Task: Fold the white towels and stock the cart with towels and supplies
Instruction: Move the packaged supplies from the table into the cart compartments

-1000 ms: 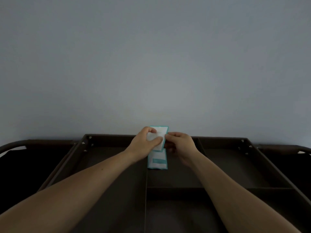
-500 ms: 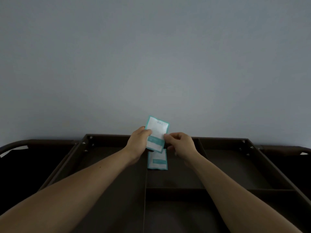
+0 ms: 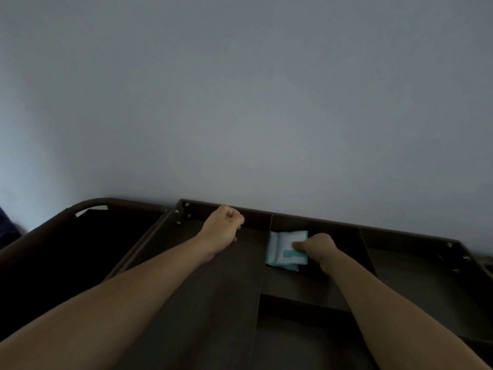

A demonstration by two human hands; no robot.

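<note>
– While reaching over the cart (image 3: 213, 303), doing what with the hands?
– Holding them well apart. Curling the left hand (image 3: 224, 225) into an empty fist above the left compartment. Laying the right hand (image 3: 318, 248), thumb on top, on the teal-and-white packets (image 3: 284, 252); pinching or only pressing, cannot tell.
– Resting the packets where?
– Resting them flat in the middle back compartment, beside its left divider, close to the grey wall (image 3: 240, 102).

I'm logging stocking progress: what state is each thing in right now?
Left hand: fist, holding nothing, over the left compartment.
Right hand: pinches the packets' right edge.
Packets: flat, overlapped, in the middle back compartment.
Cart: no towels visible in its tray.
</note>
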